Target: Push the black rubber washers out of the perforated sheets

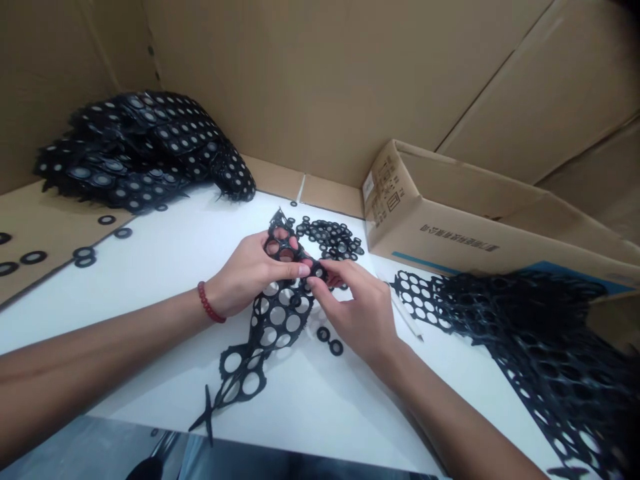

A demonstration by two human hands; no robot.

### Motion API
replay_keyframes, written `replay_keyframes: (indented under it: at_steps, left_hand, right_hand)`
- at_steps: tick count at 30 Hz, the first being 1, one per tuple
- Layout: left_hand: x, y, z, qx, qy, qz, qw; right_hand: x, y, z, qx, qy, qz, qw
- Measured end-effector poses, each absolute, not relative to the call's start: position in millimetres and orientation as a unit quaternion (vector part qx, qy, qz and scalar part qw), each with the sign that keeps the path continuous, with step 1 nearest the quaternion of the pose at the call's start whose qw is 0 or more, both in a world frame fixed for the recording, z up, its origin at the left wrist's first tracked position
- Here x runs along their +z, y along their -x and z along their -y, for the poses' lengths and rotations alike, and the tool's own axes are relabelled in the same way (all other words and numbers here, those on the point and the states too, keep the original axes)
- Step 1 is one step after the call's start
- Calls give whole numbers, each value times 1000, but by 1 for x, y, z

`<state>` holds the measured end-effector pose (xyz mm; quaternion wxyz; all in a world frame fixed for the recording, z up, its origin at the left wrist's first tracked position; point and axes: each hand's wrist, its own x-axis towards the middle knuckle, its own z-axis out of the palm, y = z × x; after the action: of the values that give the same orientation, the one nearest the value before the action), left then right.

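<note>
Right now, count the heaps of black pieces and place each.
3: perforated sheets, back left; loose rings, beyond the right hand; holed mesh, right, by the box. More may be hidden inside it.

Brown cardboard walls [300, 87] close in the back and left, meeting in a corner with small dark spots [151, 51] beside it. Diagonal seams [495, 77] cross the upper right. Below lies a white table [150, 287], bordered by tan board [60, 230] at left. Light is soft; the bluish-grey area [95, 447] under the near edge is unclear.
</note>
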<state>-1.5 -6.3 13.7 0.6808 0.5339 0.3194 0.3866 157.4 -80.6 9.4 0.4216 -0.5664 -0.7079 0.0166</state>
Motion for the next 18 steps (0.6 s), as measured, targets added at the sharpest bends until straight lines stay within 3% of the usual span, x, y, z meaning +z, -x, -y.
replay_keyframes:
  at_steps: [4, 9, 14, 18]
  left_hand:
    - [13, 2, 10, 388, -553, -329, 660]
    - [15, 0, 17, 376, -587, -374, 612]
    - [14, 1, 18, 379, -591, -356, 617]
    - [12, 2, 15, 399, -591, -357, 604]
  right_hand:
    - [4, -148, 83, 79, 602, 651, 455]
    - [2, -140, 86, 18, 608, 664, 434]
    - [10, -146, 78, 279, 643, 518, 490]
    - [16, -153, 74, 344, 626, 456, 531]
